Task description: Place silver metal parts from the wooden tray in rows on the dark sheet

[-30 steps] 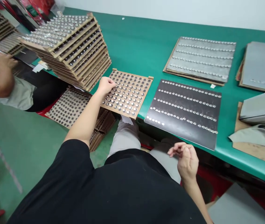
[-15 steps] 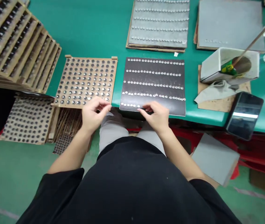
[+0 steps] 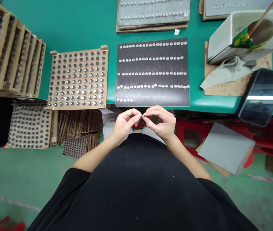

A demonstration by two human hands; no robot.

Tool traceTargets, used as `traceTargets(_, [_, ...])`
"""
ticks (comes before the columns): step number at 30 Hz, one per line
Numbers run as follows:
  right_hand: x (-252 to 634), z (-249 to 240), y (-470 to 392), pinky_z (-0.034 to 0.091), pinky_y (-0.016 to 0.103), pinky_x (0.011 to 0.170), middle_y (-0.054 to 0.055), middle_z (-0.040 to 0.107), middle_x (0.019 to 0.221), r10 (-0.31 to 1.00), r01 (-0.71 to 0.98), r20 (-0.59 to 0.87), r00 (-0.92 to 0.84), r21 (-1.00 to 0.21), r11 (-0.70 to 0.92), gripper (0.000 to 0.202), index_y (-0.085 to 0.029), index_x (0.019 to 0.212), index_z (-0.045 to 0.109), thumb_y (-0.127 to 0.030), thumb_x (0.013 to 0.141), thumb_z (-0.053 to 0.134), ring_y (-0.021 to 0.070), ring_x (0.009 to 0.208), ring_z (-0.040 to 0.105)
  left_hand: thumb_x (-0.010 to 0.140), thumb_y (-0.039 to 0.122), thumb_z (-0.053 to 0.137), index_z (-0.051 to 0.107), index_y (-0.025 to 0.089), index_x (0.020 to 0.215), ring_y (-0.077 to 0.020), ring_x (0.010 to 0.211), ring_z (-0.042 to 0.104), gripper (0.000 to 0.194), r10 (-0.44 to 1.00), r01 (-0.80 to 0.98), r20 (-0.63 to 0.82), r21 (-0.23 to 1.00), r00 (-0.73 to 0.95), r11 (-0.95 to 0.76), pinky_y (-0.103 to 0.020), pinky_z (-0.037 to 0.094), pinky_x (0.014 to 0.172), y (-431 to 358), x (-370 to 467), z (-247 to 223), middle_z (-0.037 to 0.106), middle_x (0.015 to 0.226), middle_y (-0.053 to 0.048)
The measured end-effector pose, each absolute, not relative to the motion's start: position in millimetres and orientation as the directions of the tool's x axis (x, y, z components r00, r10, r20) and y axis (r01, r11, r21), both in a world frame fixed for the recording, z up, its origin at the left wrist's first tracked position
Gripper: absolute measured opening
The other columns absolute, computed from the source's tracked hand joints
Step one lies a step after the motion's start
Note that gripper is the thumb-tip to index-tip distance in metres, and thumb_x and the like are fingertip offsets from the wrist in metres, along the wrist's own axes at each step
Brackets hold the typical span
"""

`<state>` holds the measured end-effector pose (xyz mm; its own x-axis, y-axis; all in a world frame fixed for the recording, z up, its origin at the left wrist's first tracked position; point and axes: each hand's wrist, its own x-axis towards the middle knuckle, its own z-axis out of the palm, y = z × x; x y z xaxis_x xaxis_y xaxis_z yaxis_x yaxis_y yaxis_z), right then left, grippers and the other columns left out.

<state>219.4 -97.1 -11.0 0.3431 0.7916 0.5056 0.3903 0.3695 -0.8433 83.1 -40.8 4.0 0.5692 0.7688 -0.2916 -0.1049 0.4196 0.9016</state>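
My left hand (image 3: 126, 124) and my right hand (image 3: 161, 122) meet at their fingertips just off the table's front edge. Between the pinched fingers of both is a small metal part (image 3: 143, 116), too small to make out fully. Beyond them lies a dark board (image 3: 151, 66) with rows of small silvery discs; its nearest row is short and sits at the left. To its left, a wooden tray (image 3: 106, 73) holds rows of dark round pieces, many with metal parts on top.
Stacked wooden trays (image 3: 18, 57) stand at the left. Behind the dark board is a grey board (image 3: 153, 21) with metal parts. At the right are a white box (image 3: 220, 41) with a stick, a cloth (image 3: 223, 72) and a phone (image 3: 262, 96).
My left hand has moved right from beside the wooden tray, and my right hand has drawn back from the dark board. Their fingertips now meet at the small metal part. The view has shifted.
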Motion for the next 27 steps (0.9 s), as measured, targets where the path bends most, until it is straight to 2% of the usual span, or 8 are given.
traceTargets(3, [222, -11, -105, 0.054, 0.030, 0.059, 0.000, 0.070, 0.069, 0.802, 0.385, 0.468, 0.371, -0.864, 0.326, 0.004, -0.025, 0.076, 0.071, -0.023, 0.078, 0.068, 0.0143, 0.063, 0.063, 0.067, 0.046, 0.080, 0.061, 0.015, 0.062, -0.0069, 0.053, 0.042, 0.036, 0.745, -0.114, -0.304, 0.885, 0.594, 0.452, -0.022, 0.036, 0.054, -43, 93, 10, 0.051, 0.061, 0.002])
traceTargets(8, [226, -11, -110, 0.055, 0.031, 0.058, 0.000, 0.071, 0.068, 0.793, 0.404, 0.456, 0.405, -0.867, 0.293, 0.006, -0.025, 0.076, 0.072, -0.026, 0.080, 0.068, 0.0147, 0.062, 0.064, 0.068, 0.039, 0.080, 0.062, 0.015, 0.062, -0.0066, 0.054, 0.042, 0.031, 0.753, -0.101, -0.304, 0.893, 0.584, 0.439, -0.023, 0.036, 0.054, -47, 99, 15, 0.052, 0.063, 0.002])
traceTargets(12, [223, -13, -115, 0.056, 0.029, 0.061, 0.000, 0.073, 0.073, 0.815, 0.253, 0.372, 0.444, -0.925, 0.284, 0.007, -0.024, 0.080, 0.074, -0.027, 0.083, 0.068, 0.0139, 0.065, 0.067, 0.067, 0.035, 0.080, 0.061, 0.015, 0.060, -0.0056, 0.052, 0.041, 0.028, 0.794, -0.125, -0.286, 0.903, 0.536, 0.410, -0.022, 0.035, 0.053, -50, 100, 14, 0.051, 0.062, 0.002])
traceTargets(14, [222, -14, -117, 0.055, 0.028, 0.057, 0.001, 0.072, 0.071, 0.825, 0.145, 0.263, 0.500, -0.965, 0.220, 0.016, -0.023, 0.082, 0.073, -0.035, 0.087, 0.064, 0.0127, 0.061, 0.065, 0.067, 0.034, 0.080, 0.061, 0.015, 0.060, -0.0050, 0.052, 0.040, 0.028, 0.822, -0.129, -0.265, 0.918, 0.504, 0.375, -0.022, 0.034, 0.052, -50, 99, 13, 0.051, 0.062, 0.003])
traceTargets(16, [222, -14, -118, 0.052, 0.026, 0.053, 0.000, 0.069, 0.067, 0.840, 0.086, 0.184, 0.510, -0.983, 0.163, 0.026, -0.022, 0.080, 0.072, -0.046, 0.085, 0.064, 0.0114, 0.056, 0.061, 0.068, 0.034, 0.080, 0.061, 0.015, 0.061, -0.0050, 0.052, 0.040, 0.027, 0.847, -0.123, -0.234, 0.937, 0.478, 0.328, -0.022, 0.035, 0.053, -51, 98, 11, 0.052, 0.063, 0.003])
traceTargets(19, [223, -9, -118, 0.047, 0.025, 0.049, 0.000, 0.066, 0.064, 0.894, 0.132, 0.175, 0.413, -0.982, 0.132, 0.027, -0.021, 0.069, 0.069, -0.047, 0.078, 0.072, 0.0105, 0.055, 0.057, 0.069, 0.034, 0.080, 0.062, 0.015, 0.061, -0.0067, 0.057, 0.045, 0.027, 0.870, -0.110, -0.165, 0.964, 0.466, 0.242, -0.022, 0.039, 0.057, -50, 97, 10, 0.054, 0.065, 0.001])
traceTargets(22, [227, -3, -118, 0.043, 0.026, 0.050, 0.000, 0.064, 0.060, 0.906, 0.180, 0.203, 0.373, -0.973, 0.143, 0.028, -0.020, 0.061, 0.065, -0.039, 0.082, 0.068, 0.0106, 0.054, 0.054, 0.069, 0.033, 0.080, 0.064, 0.016, 0.061, -0.0087, 0.062, 0.049, 0.026, 0.869, -0.079, -0.129, 0.979, 0.477, 0.189, -0.023, 0.043, 0.060, -50, 95, 10, 0.056, 0.066, 0.000])
traceTargets(27, [232, -5, -118, 0.042, 0.028, 0.053, 0.000, 0.062, 0.061, 0.882, 0.201, 0.234, 0.410, -0.966, 0.163, 0.027, -0.020, 0.062, 0.061, -0.037, 0.083, 0.067, 0.0117, 0.056, 0.054, 0.069, 0.032, 0.080, 0.065, 0.015, 0.059, -0.0088, 0.062, 0.050, 0.024, 0.797, -0.072, -0.165, 0.965, 0.581, 0.252, -0.024, 0.042, 0.059, -50, 92, 11, 0.057, 0.065, 0.000])
